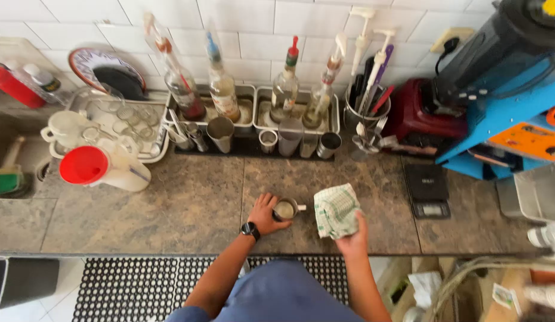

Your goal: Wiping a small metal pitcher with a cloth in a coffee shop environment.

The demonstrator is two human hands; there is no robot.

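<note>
Head view looks straight down on a stone counter (188,203), with the person's two arms coming up from 6 o'clock. Nearest, the left hand (264,213) wraps around a small metal cup (284,209) with pale liquid in it, fingers curled against its wall, the cup standing upright on the counter near the front edge. Just at its 3 o'clock the right hand (353,234) clamps a green-checked cloth (336,210), bunched and lying close beside the cup's handle; whether cloth and handle touch I cannot tell. To wipe well, I judge the left hand should keep the cup level and steady so nothing spills, while the cloth works around the outside in short strokes. Farther out at 12 o'clock stand steel cups (289,141) before two trays of bottles (284,89). A scale (427,189) lies at 2 o'clock, a red-lidded jug (104,167) at 10 o'clock.
</note>
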